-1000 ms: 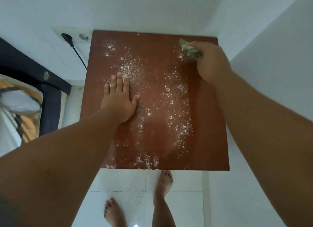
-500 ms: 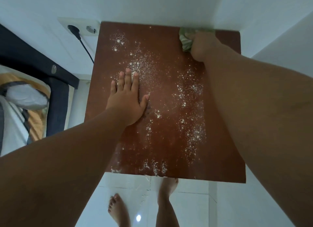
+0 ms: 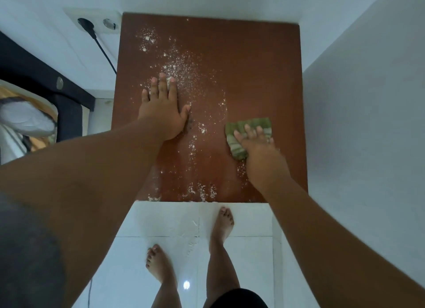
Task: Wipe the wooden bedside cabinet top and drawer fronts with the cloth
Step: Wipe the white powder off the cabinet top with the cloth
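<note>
1. Two white walls [image 3: 368,101] box in the square reddish-brown wooden cabinet top [image 3: 253,66]; white wall socket [image 3: 99,22] at its far-left corner, black bed frame [image 3: 34,75] leftward.
2. Loose white powder [image 3: 179,66] speckles its smooth left and centre.
3. My left hand [image 3: 162,114] lies flat, fingers straight, on the powder.
4. My right hand [image 3: 259,151] presses the crumpled green cloth [image 3: 239,133], fingers extended, right of centre.

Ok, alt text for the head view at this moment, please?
Seen from above, a person's right hand presses a green cloth flat on a brown wooden cabinet top, right of centre. The left hand lies flat on the top's left half amid scattered white powder. Bare feet stand on white floor tiles below.
</note>
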